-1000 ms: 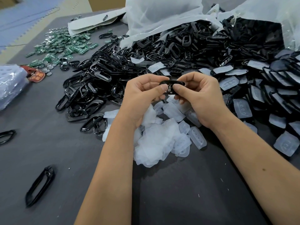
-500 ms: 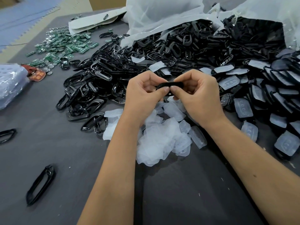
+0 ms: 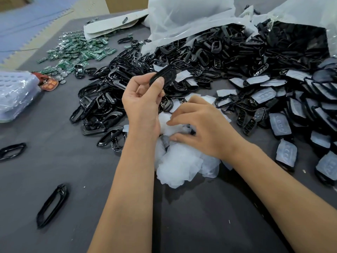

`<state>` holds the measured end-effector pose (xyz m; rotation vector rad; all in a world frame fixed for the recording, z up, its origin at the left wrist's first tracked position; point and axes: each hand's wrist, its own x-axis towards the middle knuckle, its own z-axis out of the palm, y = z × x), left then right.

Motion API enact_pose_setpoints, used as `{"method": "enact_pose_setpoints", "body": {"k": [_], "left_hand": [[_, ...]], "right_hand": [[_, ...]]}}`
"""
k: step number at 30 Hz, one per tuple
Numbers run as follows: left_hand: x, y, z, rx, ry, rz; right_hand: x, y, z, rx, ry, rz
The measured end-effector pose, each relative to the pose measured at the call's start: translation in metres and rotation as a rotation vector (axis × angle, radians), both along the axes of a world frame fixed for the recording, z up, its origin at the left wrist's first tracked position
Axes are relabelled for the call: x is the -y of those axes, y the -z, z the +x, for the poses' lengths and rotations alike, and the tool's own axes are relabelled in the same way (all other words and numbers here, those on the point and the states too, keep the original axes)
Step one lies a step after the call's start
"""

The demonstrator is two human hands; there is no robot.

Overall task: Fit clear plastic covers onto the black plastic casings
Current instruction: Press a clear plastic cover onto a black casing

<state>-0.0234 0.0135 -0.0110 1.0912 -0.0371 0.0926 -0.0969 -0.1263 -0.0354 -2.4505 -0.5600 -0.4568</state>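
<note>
Your right hand [image 3: 204, 128] sinks curled fingertips into the heap of clear covers [image 3: 182, 161], and could lift 2 stuck together. Beyond it, your left hand [image 3: 144, 101] pinches 1 black casing [image 3: 165, 74] aloft; a loose grip drops it among the piled casings [image 3: 209, 52].

No readable text, brand or number showed anywhere. Closest thing: a small red-brown tag [image 3: 48, 84] at the left of the tabletop [image 3: 54, 161], w/ pale orange characters on it, too blurred and small to make out. Green circuit boards [image 3: 76, 52] farther back carried no legible markings at this res. Raised button-like bumps, approx. three in a row, stood on the clear covers [image 3: 280, 124] at the right, but no letters or symbols on them could be told.
</note>
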Motion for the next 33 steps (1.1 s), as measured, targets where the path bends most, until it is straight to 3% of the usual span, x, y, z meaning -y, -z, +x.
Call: {"method": "enact_pose_setpoints", "body": {"k": [4, 11, 17, 20, 25, 33], "left_hand": [[0.006, -0.001, -0.003, 0.013, 0.014, 0.018], [0.011, 0.001, -0.006, 0.009, 0.0, 0.072], [0.012, 0.003, -0.005, -0.025, -0.007, 0.082], [0.012, 0.004, -0.005, -0.033, -0.005, 0.097], [0.013, 0.005, -0.003, -0.05, -0.007, 0.129], [0.014, 0.011, -0.001, -0.048, -0.027, 0.198]], "right_hand": [[0.003, 0.005, 0.0, -0.007, 0.026, 0.189], [0.003, -0.001, 0.0, -0.188, -0.014, 0.138], [0.007, -0.002, -0.005, -0.132, 0.07, 0.354], [0.007, -0.003, -0.003, -0.097, 0.135, 0.318], [0.0, -0.001, 0.002, -0.21, 0.156, 0.026], [0.005, -0.002, -0.005, -0.064, 0.108, 0.407]]}}
